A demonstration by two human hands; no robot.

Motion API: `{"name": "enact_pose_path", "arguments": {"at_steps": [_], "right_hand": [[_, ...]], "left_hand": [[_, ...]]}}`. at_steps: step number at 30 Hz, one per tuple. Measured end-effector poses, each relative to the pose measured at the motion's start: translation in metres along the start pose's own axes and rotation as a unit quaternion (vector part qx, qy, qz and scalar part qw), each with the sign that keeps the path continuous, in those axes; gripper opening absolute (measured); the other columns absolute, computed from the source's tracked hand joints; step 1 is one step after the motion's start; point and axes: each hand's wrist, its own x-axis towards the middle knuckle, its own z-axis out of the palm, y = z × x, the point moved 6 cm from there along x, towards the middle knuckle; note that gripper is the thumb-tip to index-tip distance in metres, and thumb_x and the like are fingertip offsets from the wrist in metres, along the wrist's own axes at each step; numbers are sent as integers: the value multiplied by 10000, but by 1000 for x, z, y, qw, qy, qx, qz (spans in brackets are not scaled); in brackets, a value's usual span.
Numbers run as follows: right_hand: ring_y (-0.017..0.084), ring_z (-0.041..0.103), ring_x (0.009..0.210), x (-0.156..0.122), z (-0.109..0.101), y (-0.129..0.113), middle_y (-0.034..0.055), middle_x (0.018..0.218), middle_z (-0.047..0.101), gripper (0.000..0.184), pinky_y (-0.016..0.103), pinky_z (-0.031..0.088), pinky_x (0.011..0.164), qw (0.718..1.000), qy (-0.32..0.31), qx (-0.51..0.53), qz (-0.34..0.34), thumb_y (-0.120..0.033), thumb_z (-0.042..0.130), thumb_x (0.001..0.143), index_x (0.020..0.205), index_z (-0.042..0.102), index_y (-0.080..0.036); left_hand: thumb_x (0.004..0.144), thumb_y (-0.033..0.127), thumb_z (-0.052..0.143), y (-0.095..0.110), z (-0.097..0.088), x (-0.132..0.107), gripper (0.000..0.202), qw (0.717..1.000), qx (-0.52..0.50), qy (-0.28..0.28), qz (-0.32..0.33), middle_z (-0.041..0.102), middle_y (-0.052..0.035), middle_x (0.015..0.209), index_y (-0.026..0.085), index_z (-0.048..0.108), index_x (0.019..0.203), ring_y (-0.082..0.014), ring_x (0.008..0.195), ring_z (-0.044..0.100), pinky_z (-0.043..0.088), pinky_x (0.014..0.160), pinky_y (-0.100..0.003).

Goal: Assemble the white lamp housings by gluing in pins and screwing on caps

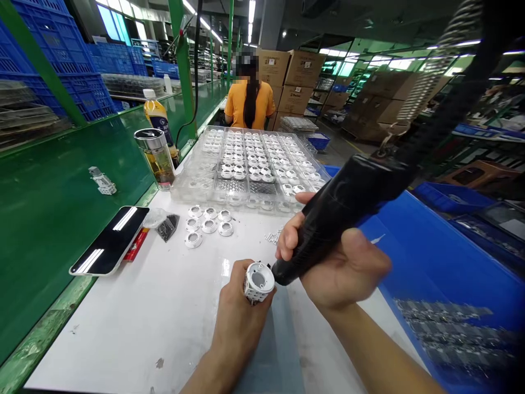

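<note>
My left hand (pixel 240 306) is closed round a small white cylindrical housing (pixel 255 294), its round ring-shaped end turned up toward me. My right hand (pixel 336 268) grips a black electric screwdriver (pixel 348 191), which hangs from a coiled spring (pixel 426 71) and slants down to the left. The screwdriver's nose is beside the housing's rim; whether its bit touches a screw is hidden. Several white rings (pixel 209 226) lie on the white worktop (pixel 164 317) beyond my left hand. A small pile of screws (pixel 271 237) lies close to my right fingers.
A transparent tray (pixel 197 191) with many white rings stands at the back. Left are a phone (pixel 110 241), a glass tumbler (pixel 158 158), a bottle (pixel 158 117) and a green conveyor (pixel 53 202) bearing a white part (pixel 102 181). A blue bin (pixel 443 257) is right. A person in orange (pixel 238 104) sits ahead.
</note>
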Motion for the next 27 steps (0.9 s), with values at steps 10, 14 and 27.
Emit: {"name": "enact_pose_path", "arguments": {"at_steps": [10, 14, 27], "right_hand": [[208, 521, 446, 0, 2, -8, 23, 578, 623, 492, 348, 427, 418, 1000, 4, 5, -16, -596, 612, 744, 1066, 673, -228], [204, 525, 450, -1, 5, -9, 24, 586, 617, 472, 342, 437, 405, 1000, 1, 12, -20, -587, 601, 755, 1056, 696, -236], [206, 533, 450, -7, 11, -14, 25, 602, 622, 571, 355, 466, 407, 999, -19, 31, -7, -651, 631, 745, 1108, 670, -212]], "left_hand": [[855, 195, 620, 3, 1, -4, 147, 1000, -13, -8, 4, 670, 35, 804, 242, 548, 974, -180, 703, 578, 429, 638, -267], [855, 201, 630, 5, -1, -7, 129, 999, -30, 12, 18, 660, 30, 818, 234, 559, 958, -174, 717, 570, 438, 649, -265], [843, 212, 694, -3, -10, -15, 201, 998, -15, 9, 55, 690, 31, 850, 245, 582, 1007, -168, 712, 613, 474, 650, -265]]}}
